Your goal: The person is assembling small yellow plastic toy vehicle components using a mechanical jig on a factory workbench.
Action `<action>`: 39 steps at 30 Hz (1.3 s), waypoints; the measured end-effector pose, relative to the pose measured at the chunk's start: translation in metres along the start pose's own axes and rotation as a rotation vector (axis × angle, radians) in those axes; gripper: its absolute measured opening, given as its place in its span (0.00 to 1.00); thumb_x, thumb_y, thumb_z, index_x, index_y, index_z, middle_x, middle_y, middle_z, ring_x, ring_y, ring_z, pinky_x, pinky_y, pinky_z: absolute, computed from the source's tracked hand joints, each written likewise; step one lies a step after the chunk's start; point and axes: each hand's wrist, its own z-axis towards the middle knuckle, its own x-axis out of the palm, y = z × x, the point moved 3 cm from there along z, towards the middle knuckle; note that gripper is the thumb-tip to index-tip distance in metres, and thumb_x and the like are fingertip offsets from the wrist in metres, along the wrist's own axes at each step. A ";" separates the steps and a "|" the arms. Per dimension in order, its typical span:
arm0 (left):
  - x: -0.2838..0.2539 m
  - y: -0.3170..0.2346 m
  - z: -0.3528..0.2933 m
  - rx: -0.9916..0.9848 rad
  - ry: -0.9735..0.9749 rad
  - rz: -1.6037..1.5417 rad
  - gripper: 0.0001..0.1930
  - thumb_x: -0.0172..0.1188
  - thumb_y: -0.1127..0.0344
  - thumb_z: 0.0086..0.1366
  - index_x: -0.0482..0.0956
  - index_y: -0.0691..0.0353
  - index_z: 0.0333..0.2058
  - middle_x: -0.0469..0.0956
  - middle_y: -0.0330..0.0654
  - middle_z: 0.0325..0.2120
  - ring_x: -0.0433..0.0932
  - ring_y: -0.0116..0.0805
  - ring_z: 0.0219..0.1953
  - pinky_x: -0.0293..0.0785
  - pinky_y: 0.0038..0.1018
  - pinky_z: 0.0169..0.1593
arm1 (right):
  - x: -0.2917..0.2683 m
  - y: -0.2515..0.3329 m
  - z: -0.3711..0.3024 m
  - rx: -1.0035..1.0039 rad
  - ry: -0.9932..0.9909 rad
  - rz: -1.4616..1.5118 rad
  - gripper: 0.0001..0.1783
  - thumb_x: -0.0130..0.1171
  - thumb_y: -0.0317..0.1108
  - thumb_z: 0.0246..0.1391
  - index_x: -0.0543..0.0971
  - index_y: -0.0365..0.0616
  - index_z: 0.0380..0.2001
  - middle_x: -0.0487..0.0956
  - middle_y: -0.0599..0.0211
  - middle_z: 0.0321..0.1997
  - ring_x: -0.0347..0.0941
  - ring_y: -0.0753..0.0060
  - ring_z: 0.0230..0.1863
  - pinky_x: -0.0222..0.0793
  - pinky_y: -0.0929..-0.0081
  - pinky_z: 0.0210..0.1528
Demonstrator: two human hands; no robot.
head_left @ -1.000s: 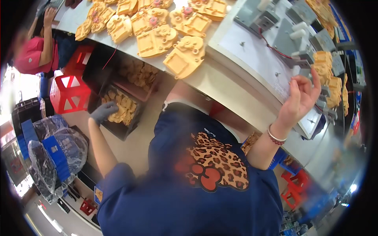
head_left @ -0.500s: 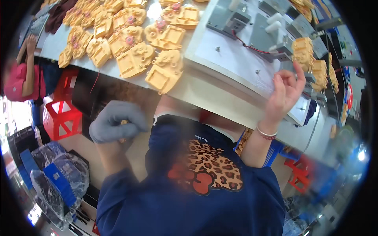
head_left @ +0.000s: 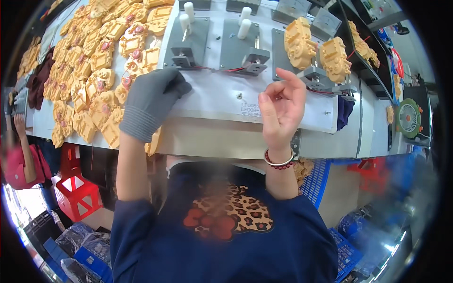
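Note:
My left hand (head_left: 153, 96), in a grey knitted glove, is over the left edge of a white board (head_left: 212, 106). Its fingers are curled closed, and whatever they might hold is hidden. My bare right hand (head_left: 284, 111) is raised above the board's front part, thumb and index finger apart, the other fingers loosely bent, with nothing visible in it. Behind it, two yellow moulded plastic housings (head_left: 300, 43) (head_left: 334, 59) sit on grey fixtures (head_left: 315, 75). Two more grey fixtures (head_left: 188, 42) (head_left: 243, 45) with white pegs carry no housing. A small screw (head_left: 239, 95) lies on the board.
Many yellow housings (head_left: 89, 75), some with pinkish parts, cover the table on the left. A green fan (head_left: 408, 118) stands far right. Below the table are a blue basket (head_left: 316, 181) and a red stool (head_left: 78, 188). Another person in red (head_left: 21, 162) is at far left.
My left hand has risen from beside my lap to over the board. My view has swung, so the board now lies more centrally. My right hand keeps much the same pose.

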 end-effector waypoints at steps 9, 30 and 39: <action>-0.005 -0.020 -0.051 0.075 -0.365 -0.093 0.05 0.65 0.76 0.55 0.78 0.66 0.31 0.77 0.39 0.27 0.74 0.26 0.26 0.71 0.22 0.32 | -0.089 0.017 0.003 -0.115 -0.106 -0.440 0.12 0.61 0.22 0.46 0.77 0.36 0.37 0.73 0.71 0.29 0.66 0.81 0.28 0.61 0.84 0.32; 0.069 -0.067 -0.010 0.479 -0.470 0.003 0.11 0.66 0.73 0.49 0.70 0.58 0.17 0.69 0.38 0.16 0.68 0.40 0.22 0.64 0.34 0.29 | -0.056 0.019 0.001 -0.227 0.001 -0.456 0.04 0.61 0.21 0.43 0.79 0.38 0.27 0.76 0.65 0.24 0.70 0.71 0.25 0.65 0.78 0.28; 0.039 -0.018 -0.018 0.112 -0.555 0.225 0.08 0.65 0.67 0.51 0.75 0.57 0.19 0.74 0.38 0.20 0.73 0.40 0.27 0.69 0.35 0.35 | -0.088 0.008 0.002 -0.158 -0.104 -0.501 0.03 0.61 0.23 0.46 0.78 0.36 0.27 0.75 0.66 0.24 0.67 0.76 0.24 0.63 0.81 0.27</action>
